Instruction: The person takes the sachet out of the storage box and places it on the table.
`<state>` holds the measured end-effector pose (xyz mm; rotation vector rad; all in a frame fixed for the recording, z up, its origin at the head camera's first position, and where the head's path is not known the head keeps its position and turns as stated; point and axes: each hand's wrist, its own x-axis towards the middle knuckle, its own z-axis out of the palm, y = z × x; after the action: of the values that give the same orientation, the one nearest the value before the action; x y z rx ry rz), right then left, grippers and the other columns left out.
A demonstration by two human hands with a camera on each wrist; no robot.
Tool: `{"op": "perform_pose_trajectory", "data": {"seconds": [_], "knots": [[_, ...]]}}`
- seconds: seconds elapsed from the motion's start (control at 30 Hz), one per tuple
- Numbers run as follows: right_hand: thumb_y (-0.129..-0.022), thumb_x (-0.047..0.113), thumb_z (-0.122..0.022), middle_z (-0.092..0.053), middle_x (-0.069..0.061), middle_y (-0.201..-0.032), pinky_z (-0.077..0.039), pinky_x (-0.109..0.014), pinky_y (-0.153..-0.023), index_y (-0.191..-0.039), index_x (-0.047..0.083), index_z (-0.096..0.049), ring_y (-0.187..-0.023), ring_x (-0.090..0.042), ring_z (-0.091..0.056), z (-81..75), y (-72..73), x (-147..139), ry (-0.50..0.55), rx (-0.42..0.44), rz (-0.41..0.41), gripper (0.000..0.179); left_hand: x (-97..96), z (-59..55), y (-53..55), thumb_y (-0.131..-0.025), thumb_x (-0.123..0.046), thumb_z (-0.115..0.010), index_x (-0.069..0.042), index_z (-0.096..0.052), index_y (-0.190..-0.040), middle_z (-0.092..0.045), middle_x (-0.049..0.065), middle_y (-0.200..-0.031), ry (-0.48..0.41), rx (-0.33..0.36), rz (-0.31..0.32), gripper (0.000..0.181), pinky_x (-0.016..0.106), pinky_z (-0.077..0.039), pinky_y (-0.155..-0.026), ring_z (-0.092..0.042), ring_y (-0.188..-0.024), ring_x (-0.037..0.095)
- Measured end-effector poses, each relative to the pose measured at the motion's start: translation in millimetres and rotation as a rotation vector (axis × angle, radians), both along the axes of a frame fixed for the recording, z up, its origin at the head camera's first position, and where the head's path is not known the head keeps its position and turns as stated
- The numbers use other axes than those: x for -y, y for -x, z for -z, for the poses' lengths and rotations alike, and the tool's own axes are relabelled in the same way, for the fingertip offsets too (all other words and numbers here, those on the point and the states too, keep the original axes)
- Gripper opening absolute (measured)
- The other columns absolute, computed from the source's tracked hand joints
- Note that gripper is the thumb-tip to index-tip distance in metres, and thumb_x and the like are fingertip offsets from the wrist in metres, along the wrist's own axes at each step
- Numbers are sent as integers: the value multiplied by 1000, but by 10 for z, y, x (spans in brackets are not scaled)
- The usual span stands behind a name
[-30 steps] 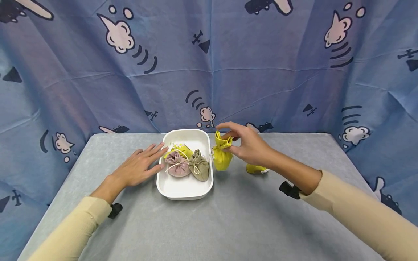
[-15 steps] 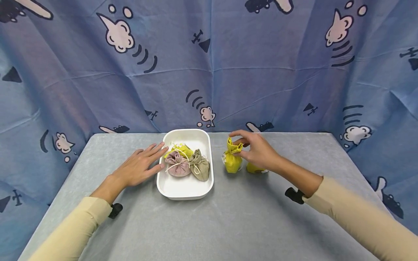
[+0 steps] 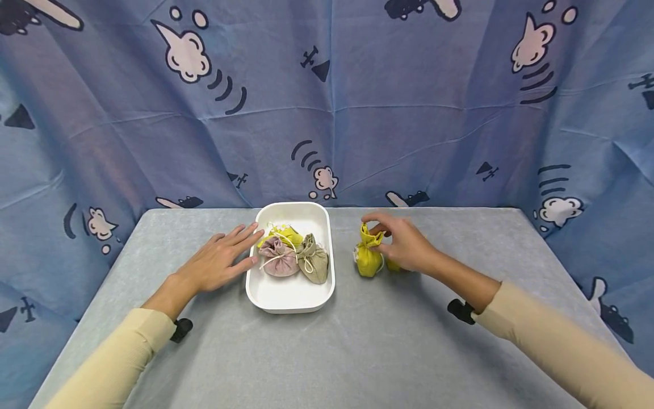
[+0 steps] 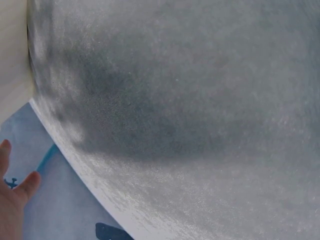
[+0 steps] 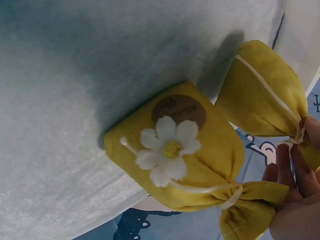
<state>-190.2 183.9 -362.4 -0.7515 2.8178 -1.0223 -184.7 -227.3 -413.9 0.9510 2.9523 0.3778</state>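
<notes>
My right hand [image 3: 403,244] pinches a yellow drawstring pouch [image 3: 369,261] by its gathered neck. The pouch hangs upright, its base close over the table, to the right of the white tray. A second yellow pouch [image 3: 393,266] sits just behind my fingers, mostly hidden in the head view; the right wrist view shows its white flower [image 5: 170,149] and round brown label [image 5: 179,111]. My left hand [image 3: 217,264] lies with straight fingers at the left rim of the tray [image 3: 289,303]. Inside the tray are a pink pouch [image 3: 278,262], a beige pouch [image 3: 313,264] and yellow cloth [image 3: 289,234].
A grey cloth-covered table [image 3: 317,363] spreads beneath everything. Behind it hangs a blue patterned curtain [image 3: 265,85]. The left wrist view holds mostly tabletop [image 4: 200,125], with part of the hand at its lower left.
My right hand has carried the yellow pouch rightward, away from the tray, and lowered it beside the other yellow pouch. My left hand stays where it was.
</notes>
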Motion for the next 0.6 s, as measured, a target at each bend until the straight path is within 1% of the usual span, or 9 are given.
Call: {"op": "perform_pose_trajectory", "data": {"seconds": [0.1, 0.23, 0.4, 0.47, 0.6], "knots": [[-80, -7, -78, -72, -14, -113, -49, -55, -94, -136, 6, -56, -108, -33, -64, 33, 2, -15, -25, -6, -15, 61, -2, 1, -1, -104, -52, -41, -23, -28, -159, -21, 3, -165, -2, 3, 0, 64, 61, -29, -110, -23, -149, 34], [-80, -6, -79, -72, -13, -113, -47, -56, -96, -136, 6, -56, -110, -33, -64, 40, 6, -27, -53, 12, -31, 61, -7, 1, 0, -104, -52, -41, -23, -27, -159, -21, 3, -165, -1, 3, 0, 64, 61, -29, -111, -23, -149, 35], [-82, 2, -79, -72, -10, -111, -46, -55, -96, -136, 7, -57, -114, -33, -61, -18, 20, -30, -88, 42, -21, 58, -8, -1, 2, -104, -51, -41, -22, -27, -159, -20, 3, -165, -2, 6, -1, 64, 61, -28, -111, -23, -148, 36], [-82, 6, -80, -72, -10, -112, -46, -55, -97, -135, 6, -58, -115, -34, -60, -48, 25, -26, -93, 42, -18, 57, -7, -1, 1, -104, -51, -41, -22, -27, -159, -21, 3, -165, -4, 6, 0, 64, 61, -28, -111, -24, -148, 37], [-82, 12, -82, -69, -10, -119, -46, -54, -97, -134, 7, -58, -117, -32, -60, -102, 32, -5, -84, 24, -29, 58, -7, 0, 1, -104, -51, -41, -21, -28, -159, -21, 4, -165, -8, 4, 1, 64, 61, -28, -111, -24, -148, 37]]}}
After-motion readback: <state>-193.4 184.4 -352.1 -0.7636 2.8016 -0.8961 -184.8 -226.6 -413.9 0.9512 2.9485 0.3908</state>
